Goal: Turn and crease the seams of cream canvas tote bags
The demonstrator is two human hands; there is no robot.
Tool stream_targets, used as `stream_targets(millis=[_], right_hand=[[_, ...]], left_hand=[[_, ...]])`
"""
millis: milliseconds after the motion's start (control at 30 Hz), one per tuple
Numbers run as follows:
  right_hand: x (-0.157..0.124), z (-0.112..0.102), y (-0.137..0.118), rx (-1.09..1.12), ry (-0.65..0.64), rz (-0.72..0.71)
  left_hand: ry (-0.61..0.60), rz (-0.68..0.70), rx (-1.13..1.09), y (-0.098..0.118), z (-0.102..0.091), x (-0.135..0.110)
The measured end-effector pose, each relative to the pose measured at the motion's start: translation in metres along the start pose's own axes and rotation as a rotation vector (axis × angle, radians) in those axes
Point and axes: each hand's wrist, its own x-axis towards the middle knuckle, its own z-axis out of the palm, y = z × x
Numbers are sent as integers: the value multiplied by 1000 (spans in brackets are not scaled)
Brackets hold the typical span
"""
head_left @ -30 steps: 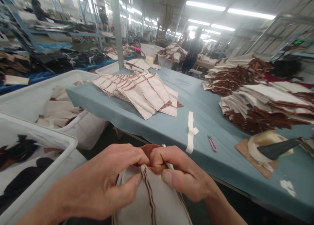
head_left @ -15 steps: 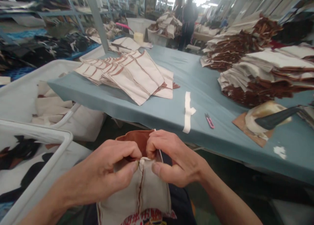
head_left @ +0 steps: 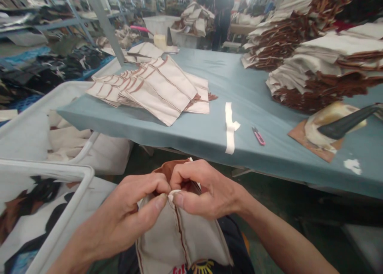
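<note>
At lower centre, your left hand (head_left: pixel 131 210) and right hand (head_left: pixel 203 194) now pinch the cream pouch's (head_left: pixel 179 242) top seam tighter together than a moment ago, thumbs nearly touching.

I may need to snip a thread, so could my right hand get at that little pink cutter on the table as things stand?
Probably yes. The pink cutter lies alone on bare blue table near the front edge, nothing over it. But the right hand is pinching the cream fabric piece with the left hand, so it must let go.

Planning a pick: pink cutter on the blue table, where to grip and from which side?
Grip the pink cutter across its narrow middle, coming straight down from above. It lies flat and alone on the blue table, long axis diagonal, so set the fingers across that axis; the white strip sits clear to its left.
</note>
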Motion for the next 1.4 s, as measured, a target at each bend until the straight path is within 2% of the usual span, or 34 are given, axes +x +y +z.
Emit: stream_targets(millis=[167, 333, 400, 500, 567, 700, 900, 1167, 1400], right_hand=[[1, 1, 4, 136, -22, 83], [1, -4, 6, 41, -51, 68], [1, -7, 8, -9, -63, 65], [0, -10, 11, 33, -86, 98], [0, -9, 14, 77, -73, 153], [-2, -4, 18, 89, 4, 251], [-5, 4, 24, 149, 59, 291], [-6, 8, 32, 334, 14, 336], [-9, 11, 32, 312, 17, 319]], left_hand=[[47, -14, 49, 4, 1, 7], [58, -67, 120, 2, 1, 2], [37, -98, 108, 0, 1, -1], [-29, -131, 13, -1, 1, -3], [-34, -146, -19, -2, 2, -2], [45, -180, 54, -6, 9, 4], [121, -183, 113, -8, 18, 8], [51, -216, -80, -2, 14, 11], [82, -185, -24, -6, 17, 11]])
